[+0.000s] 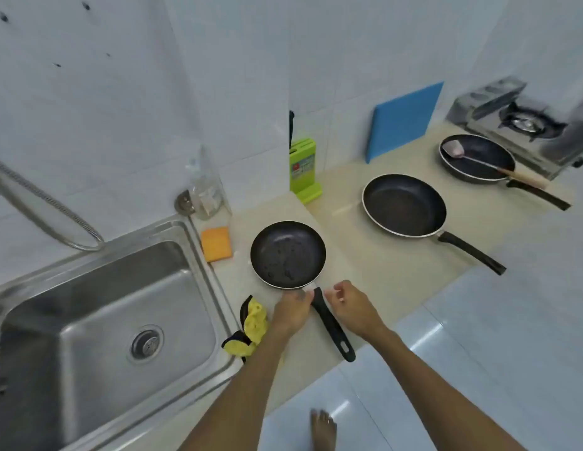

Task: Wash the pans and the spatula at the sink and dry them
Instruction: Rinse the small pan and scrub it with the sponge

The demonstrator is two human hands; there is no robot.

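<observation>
Head view: at a tiled kitchen worktop (374, 265), a person bends over the small pan (288, 253), which sits just right of the steel sink (104, 304), its dark inside beaded with droplets and its black handle pointing back toward the person. The left hand (291, 309) lies against the root of that handle, fingers curled at the joint with the pan. Whether they are closed round it cannot be told from this angle. The right hand (352, 305) hovers just beside the handle on the other side, fingers loosely bent and grasping nothing. The step looks like taking up this pan for the sink. It would go best with a firm grip further down the handle, the pan kept level, lifted clear of the sink rim and of the yellow cloth (251, 327) bunched at the worktop edge, not dragged across them. An orange sponge (216, 244) waits between sink and pan, within easy reach. The medium pan (404, 205) rests well apart to the right. Farther still, the large pan (477, 157) sits by the gas stove (524, 122) with the spatula (518, 177) lying in it, both seemingly yet to be handled.
</observation>
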